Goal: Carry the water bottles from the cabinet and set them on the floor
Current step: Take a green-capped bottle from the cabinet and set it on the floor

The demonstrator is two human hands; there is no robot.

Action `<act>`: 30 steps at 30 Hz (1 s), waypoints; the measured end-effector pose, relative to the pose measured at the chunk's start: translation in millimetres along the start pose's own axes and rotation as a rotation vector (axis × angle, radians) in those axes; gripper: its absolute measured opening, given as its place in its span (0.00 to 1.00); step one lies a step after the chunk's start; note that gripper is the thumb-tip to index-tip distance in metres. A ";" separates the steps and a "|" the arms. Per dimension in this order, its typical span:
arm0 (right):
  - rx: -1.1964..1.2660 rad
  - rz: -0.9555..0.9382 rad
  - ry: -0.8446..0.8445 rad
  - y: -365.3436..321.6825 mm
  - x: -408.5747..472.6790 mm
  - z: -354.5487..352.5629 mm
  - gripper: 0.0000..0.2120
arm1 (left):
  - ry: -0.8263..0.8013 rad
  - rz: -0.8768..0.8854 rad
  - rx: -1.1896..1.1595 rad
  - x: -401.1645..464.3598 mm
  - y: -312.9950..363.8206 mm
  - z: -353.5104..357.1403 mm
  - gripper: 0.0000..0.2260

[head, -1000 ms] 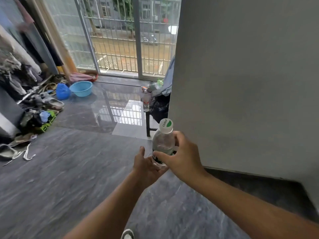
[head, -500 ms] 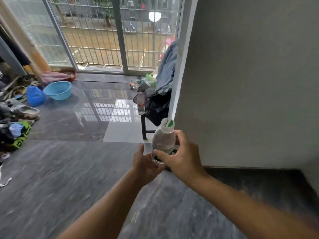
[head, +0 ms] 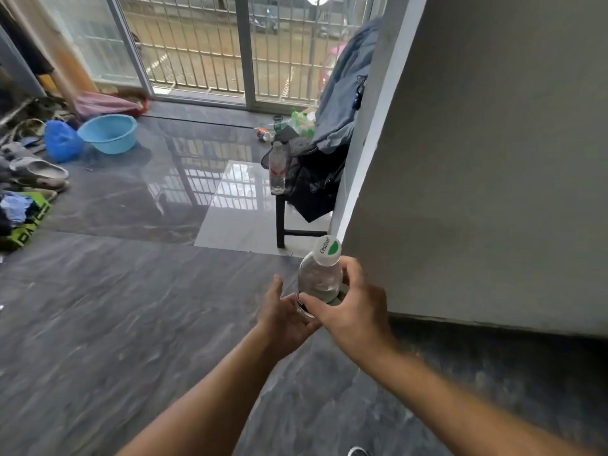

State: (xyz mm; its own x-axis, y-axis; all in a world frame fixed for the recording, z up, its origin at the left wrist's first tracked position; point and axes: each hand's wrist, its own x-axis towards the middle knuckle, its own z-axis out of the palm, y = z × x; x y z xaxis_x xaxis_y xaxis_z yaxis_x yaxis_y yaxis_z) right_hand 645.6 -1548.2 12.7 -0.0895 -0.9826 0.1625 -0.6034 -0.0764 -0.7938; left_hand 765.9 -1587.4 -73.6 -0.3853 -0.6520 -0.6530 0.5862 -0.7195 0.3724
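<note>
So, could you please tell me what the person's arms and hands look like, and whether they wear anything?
Both forearms are bare to the frame's edge: no sleeves show. The left hand and right hand wear no gloves; no watch, ring or band is visible.
</note>
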 end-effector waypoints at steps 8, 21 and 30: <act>0.013 -0.013 -0.017 125.8 15.2 84.4 0.24 | 0.039 0.020 -0.154 120.4 -40.8 -80.1 0.40; 0.058 -0.021 -0.085 360.4 22.3 266.4 0.23 | 0.197 0.025 -0.274 321.9 -120.6 -263.5 0.32; 0.048 0.048 -0.168 460.5 26.7 366.1 0.25 | 0.345 -0.025 -0.223 386.8 -140.4 -343.1 0.36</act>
State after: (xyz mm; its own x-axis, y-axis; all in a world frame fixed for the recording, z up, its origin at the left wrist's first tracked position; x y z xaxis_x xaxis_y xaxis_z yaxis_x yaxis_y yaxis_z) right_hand 655.5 -1671.5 -563.1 0.0189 -0.9995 0.0269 -0.5628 -0.0329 -0.8260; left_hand 779.1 -1656.5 -604.7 -0.1624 -0.4894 -0.8568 0.7347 -0.6396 0.2261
